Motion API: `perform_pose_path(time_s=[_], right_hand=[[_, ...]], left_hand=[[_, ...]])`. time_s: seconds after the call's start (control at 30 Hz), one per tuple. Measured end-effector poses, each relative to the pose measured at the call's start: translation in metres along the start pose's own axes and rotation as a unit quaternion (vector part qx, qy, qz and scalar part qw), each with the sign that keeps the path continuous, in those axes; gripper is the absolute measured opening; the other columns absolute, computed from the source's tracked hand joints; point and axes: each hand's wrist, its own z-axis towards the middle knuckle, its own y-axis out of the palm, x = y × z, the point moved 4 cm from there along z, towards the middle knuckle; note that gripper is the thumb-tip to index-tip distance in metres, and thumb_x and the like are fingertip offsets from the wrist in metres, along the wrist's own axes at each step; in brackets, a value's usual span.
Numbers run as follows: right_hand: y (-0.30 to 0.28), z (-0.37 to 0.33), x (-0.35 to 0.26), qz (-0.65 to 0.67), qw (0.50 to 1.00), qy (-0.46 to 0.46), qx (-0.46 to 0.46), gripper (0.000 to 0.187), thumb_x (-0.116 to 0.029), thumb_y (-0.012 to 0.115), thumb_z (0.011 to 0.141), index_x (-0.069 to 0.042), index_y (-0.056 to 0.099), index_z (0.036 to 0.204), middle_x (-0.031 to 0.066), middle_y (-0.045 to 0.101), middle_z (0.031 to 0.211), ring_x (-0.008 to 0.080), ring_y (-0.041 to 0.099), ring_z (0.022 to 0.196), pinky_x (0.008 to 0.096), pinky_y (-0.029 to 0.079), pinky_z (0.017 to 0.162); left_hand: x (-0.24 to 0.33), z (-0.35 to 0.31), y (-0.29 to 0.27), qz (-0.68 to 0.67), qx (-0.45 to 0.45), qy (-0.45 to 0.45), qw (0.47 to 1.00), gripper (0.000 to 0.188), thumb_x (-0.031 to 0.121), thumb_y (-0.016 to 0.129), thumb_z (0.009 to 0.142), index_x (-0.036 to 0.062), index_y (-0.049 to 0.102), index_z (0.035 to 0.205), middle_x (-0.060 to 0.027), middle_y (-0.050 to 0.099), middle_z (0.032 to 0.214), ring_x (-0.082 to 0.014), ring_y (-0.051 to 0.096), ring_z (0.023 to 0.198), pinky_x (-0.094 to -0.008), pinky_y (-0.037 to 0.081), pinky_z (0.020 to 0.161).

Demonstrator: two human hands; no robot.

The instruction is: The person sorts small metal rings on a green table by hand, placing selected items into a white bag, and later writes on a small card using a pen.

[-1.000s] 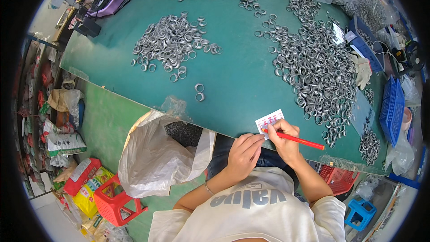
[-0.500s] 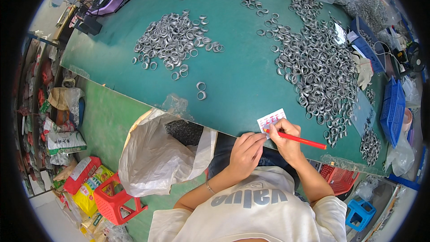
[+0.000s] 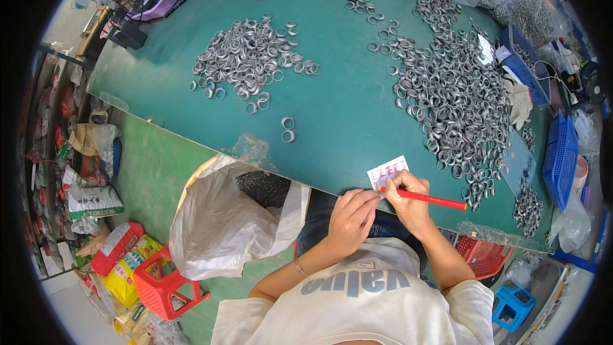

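Head view, the only one I work from. Item: one white card [image 3: 387, 169] bearing rows of red marks, lying at the near edge of the green surface [image 3: 332, 115], in front of the wearer's body. Item: one red pen [image 3: 435, 200], which I have pinched in the fingers of the right hand [image 3: 412, 203] close to its writing end, barrel slanting away to the right; tip at the card's lower left part, contact too small to confirm. Item: left hand [image 3: 351, 218], fingers bent and together beside the card's lower edge; whether they press or pinch it, I cannot tell. Handling notes, my judgement: pin the card with the left fingertips, clear of the pen's path; favour a low grip and short strokes; lift cleanly between strokes, lest fresh red smear; space each mark from its neighbours. Adjacent stock: two grey rings [image 3: 288, 130] to the left, a large heap of rings [image 3: 472, 108] to the right, both apart from the card.
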Motion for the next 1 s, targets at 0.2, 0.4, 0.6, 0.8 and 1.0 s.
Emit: perform_pose_path(time_s=[0.2, 0.4, 0.6, 0.8, 1.0], right_hand=[[-0.008, -0.005, 0.021, 0.167, 0.980, 0.077, 0.075, 0.020, -0.007, 0.057, 0.093, -0.004, 0.051, 0.074, 0.0006, 0.056, 0.060, 0.0049, 0.042, 0.048, 0.0209, 0.035, 0.046], [-0.023, 0.001, 0.001, 0.051, 0.993, -0.028, 0.103, 0.012, -0.008, 0.057, 0.092, 0.002, 0.063, 0.097, 0.0115, 0.064, 0.087, 0.0167, 0.057, 0.078, 0.0281, 0.044, 0.070], [-0.034, -0.003, 0.002, -0.121, 0.987, -0.058, 0.090, 0.025, -0.005, 0.060, 0.086, -0.001, 0.062, 0.111, 0.0191, 0.062, 0.110, 0.0336, 0.057, 0.101, 0.0388, 0.045, 0.090], [-0.037, -0.003, 0.002, -0.072, 0.992, -0.086, 0.062, 0.039, -0.010, 0.069, 0.082, 0.000, 0.056, 0.117, 0.0220, 0.059, 0.113, 0.0396, 0.054, 0.102, 0.0426, 0.042, 0.093], [-0.030, -0.009, 0.012, -0.097, 0.988, -0.094, 0.069, 0.050, -0.015, 0.074, 0.078, -0.003, 0.054, 0.122, 0.0198, 0.057, 0.116, 0.0380, 0.051, 0.106, 0.0436, 0.042, 0.093]], left_hand=[[0.002, 0.000, 0.001, -0.005, 0.004, 0.002, 1.000, 0.029, -0.006, 0.067, 0.070, -0.0022, 0.064, 0.099, -0.0088, 0.064, 0.103, -0.0276, 0.059, 0.092, -0.0367, 0.046, 0.076], [-0.001, -0.005, -0.002, 0.000, 0.013, -0.004, 1.000, 0.033, 0.000, 0.069, 0.072, -0.0012, 0.063, 0.105, -0.0120, 0.060, 0.110, -0.0300, 0.057, 0.097, -0.0380, 0.045, 0.080], [0.009, 0.032, -0.006, 0.168, -0.060, -0.104, 0.978, 0.072, 0.015, 0.080, 0.069, 0.0050, 0.047, 0.132, -0.0142, 0.051, 0.122, -0.0329, 0.046, 0.114, -0.0439, 0.034, 0.093], [-0.005, 0.037, 0.009, 0.119, -0.133, -0.073, 0.981, 0.059, 0.003, 0.074, 0.070, 0.0074, 0.053, 0.125, -0.0064, 0.055, 0.098, -0.0264, 0.052, 0.097, -0.0402, 0.036, 0.086], [0.016, 0.043, 0.012, 0.200, -0.041, -0.012, 0.979, 0.057, 0.004, 0.074, 0.072, 0.0051, 0.054, 0.125, -0.0154, 0.056, 0.112, -0.0325, 0.054, 0.104, -0.0416, 0.037, 0.094]])
